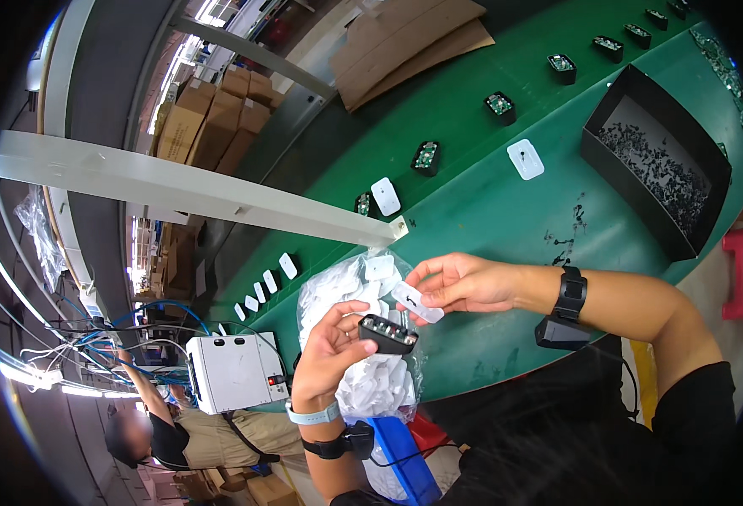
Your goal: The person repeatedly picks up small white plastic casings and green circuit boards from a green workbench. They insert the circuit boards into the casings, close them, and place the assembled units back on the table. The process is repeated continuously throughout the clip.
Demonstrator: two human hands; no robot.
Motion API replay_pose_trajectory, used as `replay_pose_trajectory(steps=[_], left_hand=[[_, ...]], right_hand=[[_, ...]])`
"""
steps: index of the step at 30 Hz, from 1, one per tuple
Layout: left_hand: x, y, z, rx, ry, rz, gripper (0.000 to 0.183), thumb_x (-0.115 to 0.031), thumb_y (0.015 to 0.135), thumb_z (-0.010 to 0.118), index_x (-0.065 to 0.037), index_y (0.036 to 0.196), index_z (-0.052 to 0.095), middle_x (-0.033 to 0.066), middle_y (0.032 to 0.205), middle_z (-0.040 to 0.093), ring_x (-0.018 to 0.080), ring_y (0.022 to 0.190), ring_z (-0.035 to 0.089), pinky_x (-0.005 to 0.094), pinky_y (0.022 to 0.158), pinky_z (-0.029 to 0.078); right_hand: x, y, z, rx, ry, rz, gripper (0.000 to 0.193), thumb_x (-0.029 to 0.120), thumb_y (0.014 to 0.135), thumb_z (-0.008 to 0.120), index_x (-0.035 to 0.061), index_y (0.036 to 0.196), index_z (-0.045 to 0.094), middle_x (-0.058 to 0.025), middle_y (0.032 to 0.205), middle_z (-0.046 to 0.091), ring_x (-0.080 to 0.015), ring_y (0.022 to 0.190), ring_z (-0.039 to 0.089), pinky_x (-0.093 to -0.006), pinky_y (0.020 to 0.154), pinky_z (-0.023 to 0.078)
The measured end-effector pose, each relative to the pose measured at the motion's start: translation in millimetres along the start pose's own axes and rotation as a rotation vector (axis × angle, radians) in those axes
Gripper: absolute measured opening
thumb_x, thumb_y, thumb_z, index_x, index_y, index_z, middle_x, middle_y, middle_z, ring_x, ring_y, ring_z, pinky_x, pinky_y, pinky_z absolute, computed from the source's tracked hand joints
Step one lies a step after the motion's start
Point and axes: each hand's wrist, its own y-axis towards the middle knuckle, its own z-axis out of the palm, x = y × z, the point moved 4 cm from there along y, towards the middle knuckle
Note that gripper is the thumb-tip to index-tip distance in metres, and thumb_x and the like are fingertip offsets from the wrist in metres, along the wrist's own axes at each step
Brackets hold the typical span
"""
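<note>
Our left hand (pixel 329 358) grips an open housing (pixel 388 335), our right hand (pixel 477 285) a cover (pixel 426 312), unjoined; bare units (pixel 500 108) lie toward one o'clock, white-topped ones (pixel 288 266) toward ten.

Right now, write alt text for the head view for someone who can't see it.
A person's left hand holds a black case and the right hand a white plate, over a heap of white plates on a green worktop. Beyond is a row of black cases with circuit boards; at right, an open black box of small black parts.
</note>
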Motion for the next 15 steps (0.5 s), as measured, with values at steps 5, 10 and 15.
replay_pose_trajectory(steps=[5,10,15], left_hand=[[5,21,14,-0.109,0.124,-0.04,0.041,0.006,0.087,0.069,0.006,0.127,0.058,0.0126,0.11,0.07,0.0161,0.101,0.067,0.0291,0.09,0.054],[7,34,19,-0.157,0.16,-0.036,0.039,0.004,0.088,0.071,0.007,0.125,0.06,0.0138,0.103,0.072,0.0169,0.09,0.07,0.0286,0.08,0.058],[6,37,26,-0.203,0.142,-0.026,0.041,0.004,0.087,0.071,0.009,0.126,0.059,0.0158,0.102,0.071,0.0188,0.089,0.07,0.0301,0.081,0.059]], right_hand=[[-2,1,0,-0.067,-0.178,-0.089,0.04,0.008,0.09,0.073,0.002,0.126,0.056,-0.0109,0.113,0.066,-0.0147,0.106,0.064,-0.0282,0.091,0.052],[-2,1,1,-0.122,-0.23,-0.162,0.047,0.009,0.086,0.078,0.0007,0.128,0.058,-0.0119,0.115,0.066,-0.0149,0.106,0.064,-0.0302,0.093,0.052],[2,-1,3,-0.137,-0.27,-0.203,0.048,0.006,0.085,0.078,-0.0007,0.128,0.059,-0.0117,0.119,0.066,-0.0163,0.109,0.063,-0.0317,0.094,0.053]])
